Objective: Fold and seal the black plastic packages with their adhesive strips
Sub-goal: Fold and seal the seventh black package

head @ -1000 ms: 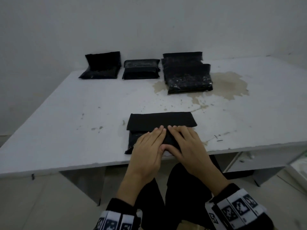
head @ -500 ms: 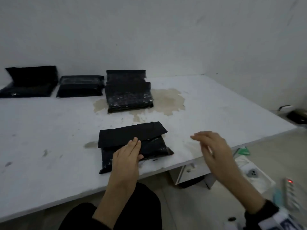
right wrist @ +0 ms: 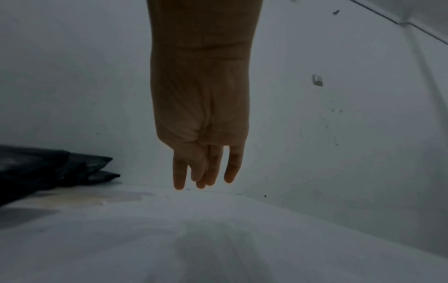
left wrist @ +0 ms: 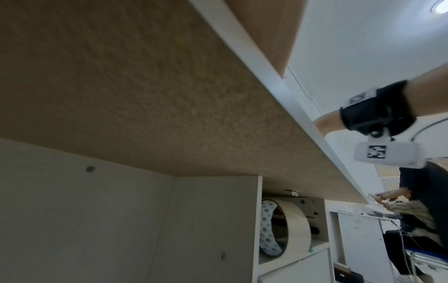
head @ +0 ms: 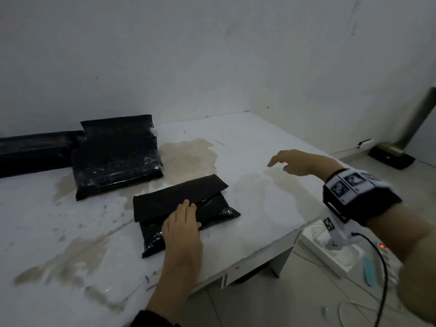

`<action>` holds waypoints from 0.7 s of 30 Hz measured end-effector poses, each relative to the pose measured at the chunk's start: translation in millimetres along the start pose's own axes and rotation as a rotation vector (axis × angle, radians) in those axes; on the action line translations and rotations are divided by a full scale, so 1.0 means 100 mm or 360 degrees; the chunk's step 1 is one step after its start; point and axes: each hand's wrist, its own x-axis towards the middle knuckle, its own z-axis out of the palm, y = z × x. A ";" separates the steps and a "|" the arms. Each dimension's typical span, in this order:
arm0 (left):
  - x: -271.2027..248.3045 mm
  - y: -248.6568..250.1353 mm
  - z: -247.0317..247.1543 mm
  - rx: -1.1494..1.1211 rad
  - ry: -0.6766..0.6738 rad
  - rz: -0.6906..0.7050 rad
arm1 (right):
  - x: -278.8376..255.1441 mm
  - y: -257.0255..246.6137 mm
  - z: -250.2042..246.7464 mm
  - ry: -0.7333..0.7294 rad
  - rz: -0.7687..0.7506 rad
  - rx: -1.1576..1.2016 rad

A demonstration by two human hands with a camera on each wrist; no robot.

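A black plastic package lies near the front edge of the white table, its flap folded over the top. My left hand rests flat on it with straight fingers laid across the flap's edge. My right hand hovers open above the table's right side, fingers straight and holding nothing. The left wrist view shows only the table's underside and my right wrist beyond the edge.
A stack of black packages sits behind on a brown stain, with another package at the far left. The wall stands close behind. On the floor at the right are a white box and cables.
My right hand left the package and swung out to the right and farther back over the table. The left hand stays on the flap. My head has turned right.
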 end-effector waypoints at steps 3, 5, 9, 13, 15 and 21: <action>0.01 0.02 0.11 -0.0001 0.0230 0.0102 | 0.31 0.01 -0.06 -0.0072 -0.0041 -0.0190; 0.03 0.01 0.16 0.0048 0.0282 0.0161 | 0.50 0.03 -0.04 -0.0140 -0.0068 -0.0302; 0.06 0.02 0.17 0.0053 0.0434 0.0179 | 0.68 0.11 0.08 -0.0224 -0.0113 -0.0313; 0.04 0.00 0.19 0.0017 0.0510 0.0193 | 0.71 0.16 0.09 -0.0083 -0.0201 -0.0113; 0.04 0.01 0.19 0.0010 0.0522 0.0197 | 0.70 0.18 0.09 -0.0046 -0.0210 -0.0052; 0.03 0.01 0.20 -0.0047 0.0557 0.0203 | 0.70 0.08 0.11 -0.0018 -0.0037 -0.0011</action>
